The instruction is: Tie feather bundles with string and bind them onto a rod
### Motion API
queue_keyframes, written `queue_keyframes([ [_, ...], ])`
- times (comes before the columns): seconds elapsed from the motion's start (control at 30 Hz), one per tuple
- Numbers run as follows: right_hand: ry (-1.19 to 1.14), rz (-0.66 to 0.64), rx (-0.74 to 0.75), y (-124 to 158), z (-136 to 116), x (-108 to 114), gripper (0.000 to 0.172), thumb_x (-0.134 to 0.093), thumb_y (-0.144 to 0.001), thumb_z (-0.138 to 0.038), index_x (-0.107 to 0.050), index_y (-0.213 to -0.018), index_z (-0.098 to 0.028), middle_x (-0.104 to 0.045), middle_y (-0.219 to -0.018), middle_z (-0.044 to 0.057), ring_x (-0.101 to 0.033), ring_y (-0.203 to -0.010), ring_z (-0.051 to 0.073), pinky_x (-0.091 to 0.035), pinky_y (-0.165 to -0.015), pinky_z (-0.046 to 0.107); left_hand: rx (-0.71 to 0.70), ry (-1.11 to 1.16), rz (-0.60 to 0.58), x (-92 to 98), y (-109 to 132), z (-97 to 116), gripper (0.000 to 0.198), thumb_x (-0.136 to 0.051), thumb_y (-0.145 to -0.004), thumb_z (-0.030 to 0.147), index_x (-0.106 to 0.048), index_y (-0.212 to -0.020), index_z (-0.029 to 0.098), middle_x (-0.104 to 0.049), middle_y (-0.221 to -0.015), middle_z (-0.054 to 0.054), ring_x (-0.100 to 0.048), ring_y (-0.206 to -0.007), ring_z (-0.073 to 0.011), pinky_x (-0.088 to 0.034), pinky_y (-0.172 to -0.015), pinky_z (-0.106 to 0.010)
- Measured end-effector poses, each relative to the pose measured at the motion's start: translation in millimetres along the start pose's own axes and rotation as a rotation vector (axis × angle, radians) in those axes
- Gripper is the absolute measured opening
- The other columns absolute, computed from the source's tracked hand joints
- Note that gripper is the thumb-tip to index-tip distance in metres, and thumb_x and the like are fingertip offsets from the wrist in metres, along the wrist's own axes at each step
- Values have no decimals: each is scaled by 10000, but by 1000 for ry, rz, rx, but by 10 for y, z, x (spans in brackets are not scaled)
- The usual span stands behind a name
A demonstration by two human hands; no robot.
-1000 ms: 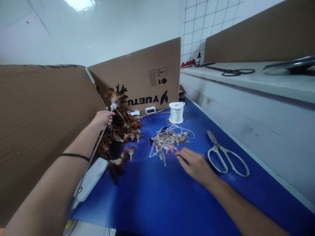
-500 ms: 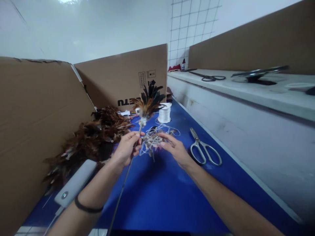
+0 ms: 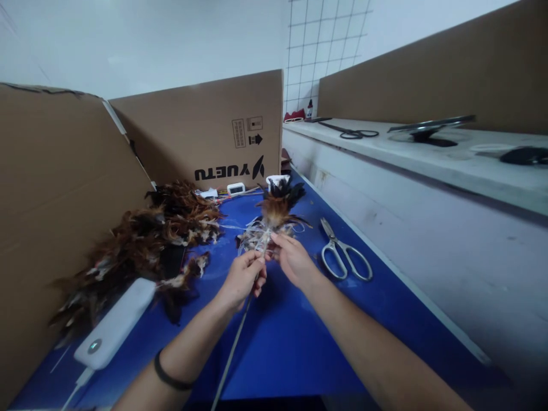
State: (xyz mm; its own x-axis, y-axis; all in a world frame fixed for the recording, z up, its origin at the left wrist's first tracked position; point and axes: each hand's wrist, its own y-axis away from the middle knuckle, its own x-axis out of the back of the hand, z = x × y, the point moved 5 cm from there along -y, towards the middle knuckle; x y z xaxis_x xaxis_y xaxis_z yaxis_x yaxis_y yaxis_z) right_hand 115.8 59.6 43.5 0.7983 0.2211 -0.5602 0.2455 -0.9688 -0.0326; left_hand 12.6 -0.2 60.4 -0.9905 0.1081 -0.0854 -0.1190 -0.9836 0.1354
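Left hand (image 3: 244, 278) and right hand (image 3: 293, 260) meet on a feathered stick (image 3: 233, 348)

The stick slants up through the middle of the view, in front of a blue table (image 3: 295, 354), and ends in a tuft (image 3: 277, 208) of brown and black feathers pointing away from the person. The left fingers are closed around the stick, a little below the tuft. The right hand is just beside them and higher, its thumb and forefinger drawn narrow at the white binding (image 3: 266, 234) under the tuft; whether they pinch anything there, I cannot tell. A thin clear ribbon (image 3: 234, 227) stretches from the left toward this binding.

Behind the hands lies a pile of pale scraps (image 3: 246, 240), partly hidden. A white spool (image 3: 276, 180) shows behind the tuft, mostly covered by it. Silver scissors (image 3: 345, 251) lie to the right of the right hand, blades pointing away and handles toward the person.

On the left, a long heap of brown feathers (image 3: 141, 245) lies along a cardboard wall (image 3: 64, 188). Near it, a white power bank (image 3: 115, 325) has a cable (image 3: 81, 385) plugged into its near end. A small white timer (image 3: 236, 189) sits at the back, against a printed cardboard panel (image 3: 192, 125).
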Motion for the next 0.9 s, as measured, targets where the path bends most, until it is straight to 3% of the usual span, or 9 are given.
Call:
queue_keyframes([
  [0.23,156,32,73,45,33,97,191,-670,-664,-320,-582,-649,-151,-577,-653,-2,-516,-648,122,-420,-658,270,-6,96,38,-54,-173,-50,328,-562,-728,453,-421,-885,201,-536,-595,26,-491,-413,-96,-392,-341,-200],
  [0.33,224,-8,116,35,25,107,140,-632,-674,-288,-585,-644,-159,-564,-603,-14,-508,-624,126,-416,-665,280,-36,137,65,-60,-225,-35,345,-569,-722,477,-403,-853,204,-506,-534,49,-412,-336,-63,-254,-283,-141],
  [0.47,142,-33,152,-30,21,131,138,-585,-639,-220,-629,-767,-192,-643,-792,4,-567,-767,171,-433,-754,311,-7,247,9,-106,-176,-25,329,-567,-731,472,-395,-827,208,-483,-492,66,-298,-277,-26,-107,-276,-125],
  [0.57,224,-143,166,-44,30,65,232,-632,-628,-226,-649,-860,-231,-656,-887,13,-581,-872,204,-424,-832,354,70,297,-103,-190,-90,-32,307,-549,-752,464,-413,-805,194,-499,-493,49,-279,-275,-20,-103,-280,-132],
  [0.73,492,-488,263,70,-5,-146,226,-594,-729,-394,-675,-886,-252,-624,-1050,43,-504,-1082,225,-341,-966,381,109,319,-208,-270,-8,-22,317,-524,-769,464,-500,-841,156,-496,-486,33,-271,-274,-13,-113,-290,-140],
  [0.8,565,-530,273,76,-2,-145,257,-586,-737,-432,-678,-882,-241,-636,-1013,46,-517,-1061,225,-332,-974,384,109,324,-208,-250,-9,-20,329,-523,-770,460,-521,-863,145,-495,-488,28,-272,-277,-14,-108,-294,-144],
  [0.9,638,-464,240,14,11,-40,297,-571,-743,-471,-680,-812,-203,-660,-849,44,-575,-912,225,-381,-909,402,110,325,-158,-163,-33,-29,319,-533,-764,454,-513,-842,145,-497,-485,25,-271,-279,-13,-111,-301,-147],
])
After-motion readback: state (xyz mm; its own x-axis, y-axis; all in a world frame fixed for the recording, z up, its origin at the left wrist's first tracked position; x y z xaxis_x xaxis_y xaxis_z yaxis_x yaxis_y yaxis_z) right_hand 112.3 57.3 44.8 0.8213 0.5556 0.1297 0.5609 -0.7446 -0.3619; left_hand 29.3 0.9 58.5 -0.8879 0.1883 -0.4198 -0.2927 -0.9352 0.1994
